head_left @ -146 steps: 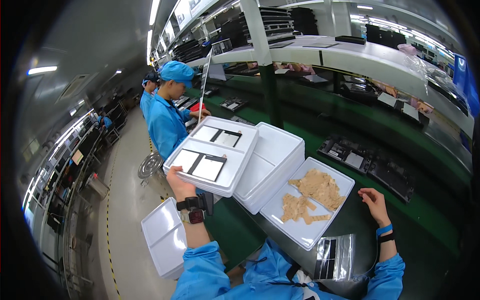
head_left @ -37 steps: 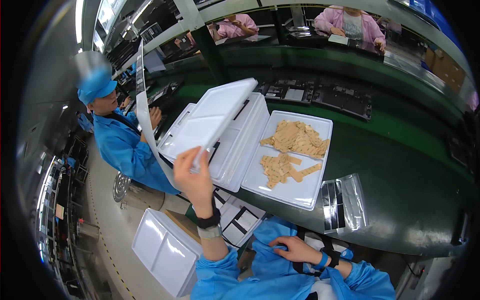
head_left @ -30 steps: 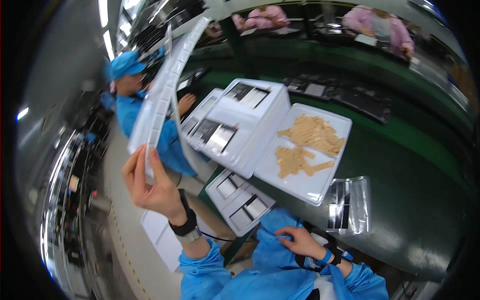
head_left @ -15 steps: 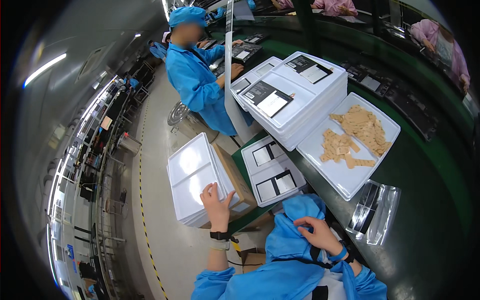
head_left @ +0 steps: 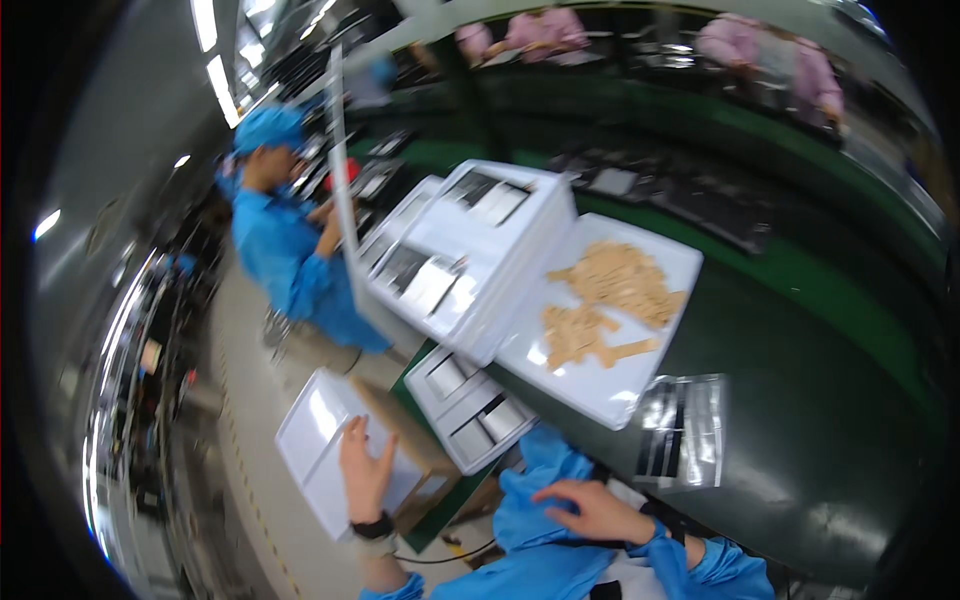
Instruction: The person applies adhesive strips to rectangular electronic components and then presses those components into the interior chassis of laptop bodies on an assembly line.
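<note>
My left hand [head_left: 367,466] is over the near part of a stack of white plastic trays [head_left: 322,420], fingers spread and nothing in them; whether it touches the top tray I cannot tell. The stack rests on a cardboard box [head_left: 408,425]. In front of my body my right hand [head_left: 600,512] hovers over my blue sleeve cloth, empty, with thumb and fingers apart. Between the hands and the bench, a white two-part tray [head_left: 462,392] holds flat silver-and-black battery-like packs [head_left: 487,424].
A tall stack of white trays [head_left: 520,275] carries similar packs on top. Beside it, a white tray [head_left: 610,400] holds tan paper-like strips [head_left: 615,285]. A clear plastic bag [head_left: 683,430] lies on the dark bench. A co-worker in blue [head_left: 285,235] stands beyond an upright panel [head_left: 345,180].
The view has swung, shifting the trays and bench left and downward in the picture, with some blur. Both hands keep nearly the same open pose.
</note>
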Action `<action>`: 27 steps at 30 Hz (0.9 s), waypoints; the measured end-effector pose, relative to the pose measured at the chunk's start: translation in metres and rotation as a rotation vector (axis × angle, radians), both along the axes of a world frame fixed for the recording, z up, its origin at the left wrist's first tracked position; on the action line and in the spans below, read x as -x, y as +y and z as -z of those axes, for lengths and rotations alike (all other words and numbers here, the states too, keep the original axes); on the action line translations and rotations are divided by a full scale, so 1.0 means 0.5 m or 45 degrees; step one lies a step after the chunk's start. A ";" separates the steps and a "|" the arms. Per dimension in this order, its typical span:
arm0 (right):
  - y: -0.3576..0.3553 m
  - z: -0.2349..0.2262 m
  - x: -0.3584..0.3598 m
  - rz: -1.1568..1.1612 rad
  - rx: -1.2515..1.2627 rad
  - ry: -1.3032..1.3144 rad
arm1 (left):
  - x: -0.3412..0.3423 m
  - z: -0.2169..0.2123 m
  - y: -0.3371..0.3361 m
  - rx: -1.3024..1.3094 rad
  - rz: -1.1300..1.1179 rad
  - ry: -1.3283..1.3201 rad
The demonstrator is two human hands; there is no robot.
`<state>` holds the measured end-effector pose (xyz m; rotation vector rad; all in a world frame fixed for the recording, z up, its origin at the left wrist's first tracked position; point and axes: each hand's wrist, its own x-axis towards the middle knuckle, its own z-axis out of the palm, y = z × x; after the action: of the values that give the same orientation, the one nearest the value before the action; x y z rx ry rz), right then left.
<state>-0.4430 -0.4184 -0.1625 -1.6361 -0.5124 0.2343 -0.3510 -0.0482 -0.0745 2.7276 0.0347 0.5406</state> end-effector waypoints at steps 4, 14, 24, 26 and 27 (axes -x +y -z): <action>-0.080 -0.139 0.029 -0.130 -0.124 0.172 | -0.165 -0.224 -0.160 0.132 0.540 0.028; -0.461 -0.351 -0.155 0.899 -0.449 0.241 | -0.768 -0.283 -0.369 -0.444 1.347 0.313; -0.766 -0.069 -0.610 1.775 0.722 0.578 | -0.933 -0.201 -0.476 -0.463 1.337 0.371; -0.735 -0.070 -0.660 1.849 0.810 0.619 | -0.918 -0.214 -0.471 -0.521 1.314 0.319; -0.737 -0.071 -0.675 1.902 0.767 0.692 | -0.909 -0.229 -0.480 -0.414 1.226 0.357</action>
<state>-0.1056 -0.7871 -0.1268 -1.9906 1.3145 -0.3282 0.1035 -0.2883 0.0399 2.6531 -1.3024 -0.1322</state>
